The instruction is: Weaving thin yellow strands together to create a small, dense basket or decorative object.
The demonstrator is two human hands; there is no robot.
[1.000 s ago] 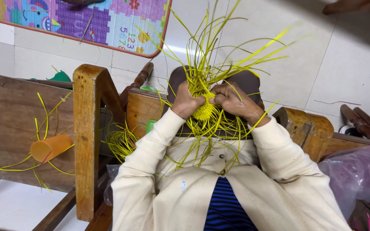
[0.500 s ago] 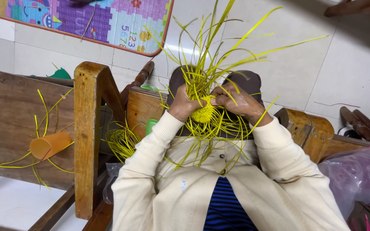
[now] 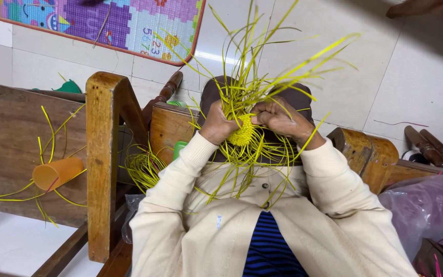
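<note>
A small woven yellow piece [image 3: 243, 134] sits between both hands, with many loose yellow strips [image 3: 262, 61] fanning up and others hanging down over my cream cardigan. My left hand [image 3: 216, 124] grips the piece from the left side. My right hand [image 3: 279, 119] closes on it and on some strips from the right. Both hands are held up in front of my chest, touching the weave.
A wooden chair frame [image 3: 101, 154] stands at the left, with an orange cup [image 3: 57, 173] and loose yellow strips on its seat. A coil of yellow strips [image 3: 142, 166] lies beside the chair. A purple plastic bag [image 3: 426, 208] is at right. A colourful mat [image 3: 93, 20] lies on the tiled floor.
The loose strips above the hands have swung and spread differently. Both hands stay closed on the woven piece in nearly the same place.
</note>
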